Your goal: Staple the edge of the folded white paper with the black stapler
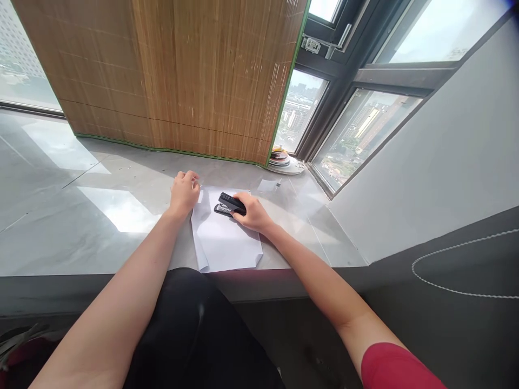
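White paper sheets with curled corners lie on the grey window sill. Over their upper part my right hand grips a black stapler, thumb on its near side and fingers on top; its jaws point left and stand a little apart. My left hand is at the upper left corner of the paper, its fingers curled; whether it holds the paper edge or anything else is too small to tell.
A bamboo blind hangs behind the sill. Stacked plates sit in the window corner, and a small clear packet lies right of the paper. A beaded cord hangs at the right.
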